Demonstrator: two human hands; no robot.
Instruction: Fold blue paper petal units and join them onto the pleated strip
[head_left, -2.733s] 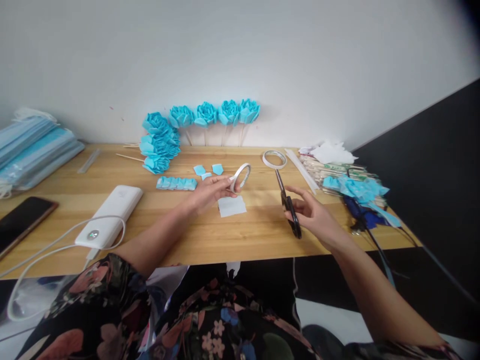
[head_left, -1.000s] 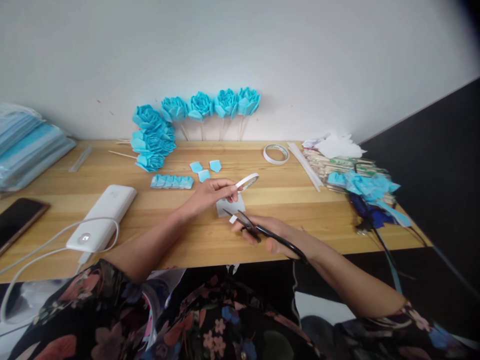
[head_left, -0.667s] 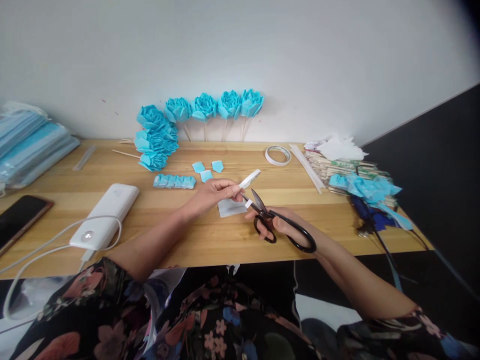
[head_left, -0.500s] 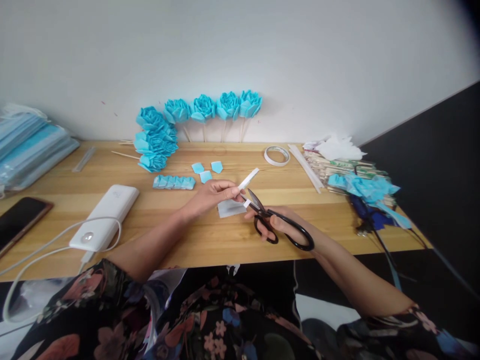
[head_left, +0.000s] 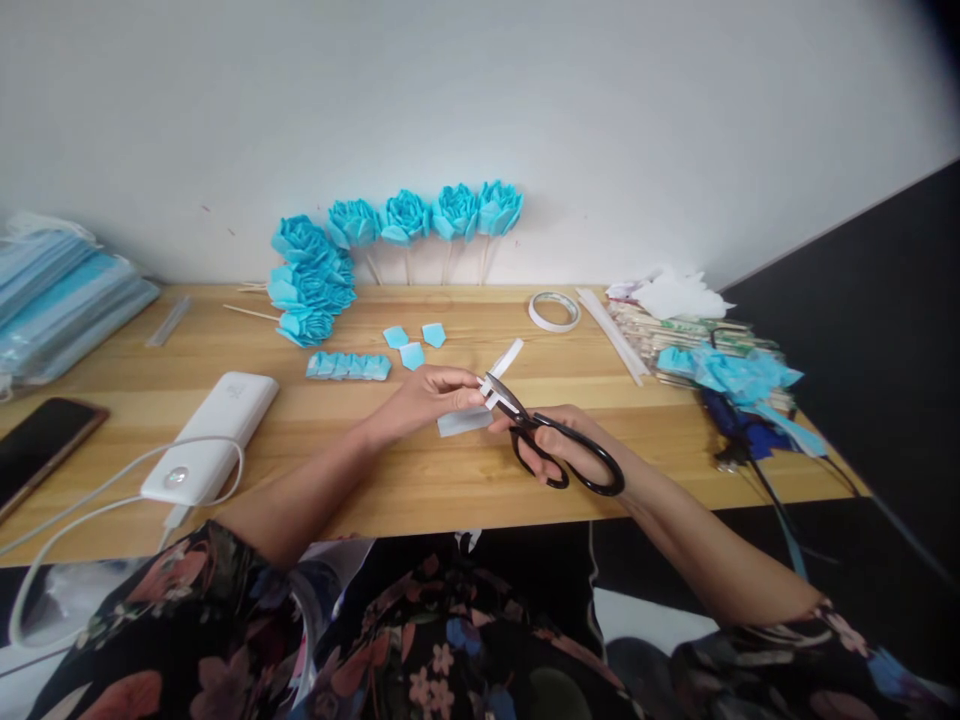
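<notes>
My left hand [head_left: 424, 397] pinches a white roll of tape [head_left: 504, 360], seen edge-on above the wooden table [head_left: 337, 480]. My right hand [head_left: 559, 440] grips black scissors [head_left: 559, 448] by the handles. Their blades meet at a short white tape strip [head_left: 488, 389] right next to my left fingertips. A pale rectangular paper piece [head_left: 463, 422] lies on the table just under both hands.
Blue paper flowers [head_left: 405, 215] lean on the wall behind, with small blue folded pieces [head_left: 346, 366] nearer. A second tape roll [head_left: 553, 311] lies at back right. A white power bank [head_left: 214, 437] with cable and a phone [head_left: 37, 442] are left; blue scraps [head_left: 731, 375] right.
My right hand picked the scissors up off the table and brought them to the tape held in my left hand. The blades have closed on the tape strip.
</notes>
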